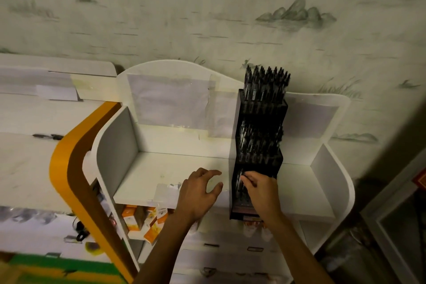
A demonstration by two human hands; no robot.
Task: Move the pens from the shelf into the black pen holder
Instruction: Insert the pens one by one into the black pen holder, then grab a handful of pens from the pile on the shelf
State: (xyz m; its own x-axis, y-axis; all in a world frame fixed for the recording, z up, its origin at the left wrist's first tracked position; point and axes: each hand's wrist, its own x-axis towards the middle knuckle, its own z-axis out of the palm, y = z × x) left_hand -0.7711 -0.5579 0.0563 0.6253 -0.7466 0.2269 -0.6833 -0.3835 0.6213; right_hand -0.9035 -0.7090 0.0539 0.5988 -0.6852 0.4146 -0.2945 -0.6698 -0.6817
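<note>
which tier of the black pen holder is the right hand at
The lowest, nearest tier of the black pen holder. The right hand has its fingers curled at the pens there; the middle tier and the top tier stand untouched behind it.

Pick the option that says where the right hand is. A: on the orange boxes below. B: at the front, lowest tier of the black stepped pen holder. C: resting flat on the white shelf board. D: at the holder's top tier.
B: the right hand has its fingers at the lowest tier of the black stepped pen holder.
</note>
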